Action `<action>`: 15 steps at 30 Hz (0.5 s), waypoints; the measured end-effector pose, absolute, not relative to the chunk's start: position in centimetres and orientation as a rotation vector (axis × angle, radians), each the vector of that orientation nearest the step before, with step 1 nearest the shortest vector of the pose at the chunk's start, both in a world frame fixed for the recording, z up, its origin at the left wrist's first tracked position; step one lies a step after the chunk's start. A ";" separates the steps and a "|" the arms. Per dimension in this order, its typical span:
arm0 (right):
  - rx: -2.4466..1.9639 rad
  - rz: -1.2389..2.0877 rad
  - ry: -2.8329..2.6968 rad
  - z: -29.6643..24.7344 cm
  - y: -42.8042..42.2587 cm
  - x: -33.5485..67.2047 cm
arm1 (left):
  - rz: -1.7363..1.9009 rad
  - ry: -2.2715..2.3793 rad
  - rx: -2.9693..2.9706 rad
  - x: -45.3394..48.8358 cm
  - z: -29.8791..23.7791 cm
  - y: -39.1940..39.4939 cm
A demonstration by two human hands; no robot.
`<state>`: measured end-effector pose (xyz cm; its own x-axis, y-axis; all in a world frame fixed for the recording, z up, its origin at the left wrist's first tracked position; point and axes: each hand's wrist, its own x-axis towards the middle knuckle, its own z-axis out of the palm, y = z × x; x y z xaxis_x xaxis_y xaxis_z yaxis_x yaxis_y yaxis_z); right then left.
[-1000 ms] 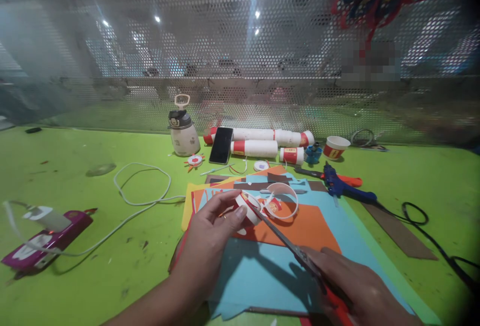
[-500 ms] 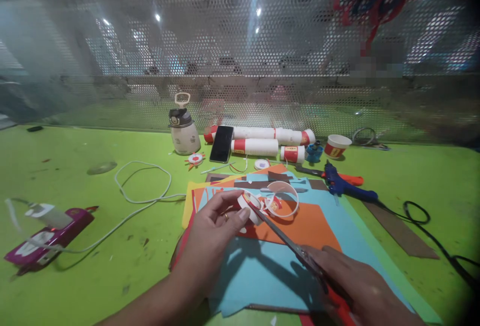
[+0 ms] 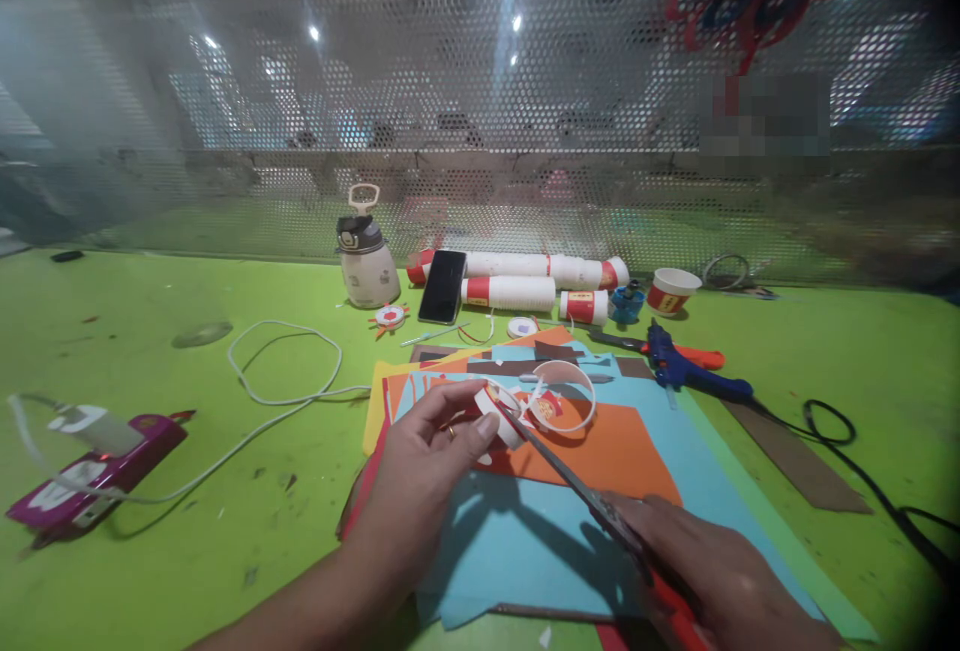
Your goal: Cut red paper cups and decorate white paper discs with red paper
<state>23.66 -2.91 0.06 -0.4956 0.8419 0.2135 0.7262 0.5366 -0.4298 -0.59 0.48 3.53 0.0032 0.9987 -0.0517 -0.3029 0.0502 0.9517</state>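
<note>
Between thumb and fingers, my left hand (image 3: 431, 461) pinches a small white-and-red paper cup base (image 3: 496, 423), tilted above the paper stack. My right hand (image 3: 697, 561) is wrapped round red-handled scissors (image 3: 600, 506). Their blades reach up and left to the rim of the cup base. Just behind it, a white paper ring (image 3: 589, 416) stands over red-and-white scraps (image 3: 546, 409). Beneath both hands lie orange paper (image 3: 615, 451) and light blue paper (image 3: 517, 531).
A blue glue gun (image 3: 697, 379) with a black cord lies at right. Paper cups (image 3: 517, 293), a phone (image 3: 442, 287), a bottle (image 3: 369, 266) and an upright cup (image 3: 673, 293) line the back. A purple power strip (image 3: 97, 481) with a white cable is at left.
The scissor blades and the cup base are almost where they were, with only a slight shift. The whole view has moved a little; nothing has been let go.
</note>
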 end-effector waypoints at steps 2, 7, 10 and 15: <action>-1.283 0.464 -2.370 0.1 -2.8 23.6 | 1.302 1.016 0.959 -0.7 3.6 0.5; -1.307 0.582 -2.297 -0.2 -2.8 23.5 | 1.322 1.072 0.997 -0.6 3.7 0.5; -1.323 0.594 -2.292 -0.5 -3.0 23.6 | 1.350 1.091 1.008 -0.5 3.7 0.3; -1.310 0.500 -2.376 -0.4 -3.0 23.8 | 1.367 1.119 1.018 -0.4 3.6 0.2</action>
<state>23.82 -2.98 -0.42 -0.4930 0.8559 0.1562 0.7203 0.5022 -0.4784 -0.41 0.22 3.58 -0.0892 0.9960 -0.0043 -0.2008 -0.0138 0.9795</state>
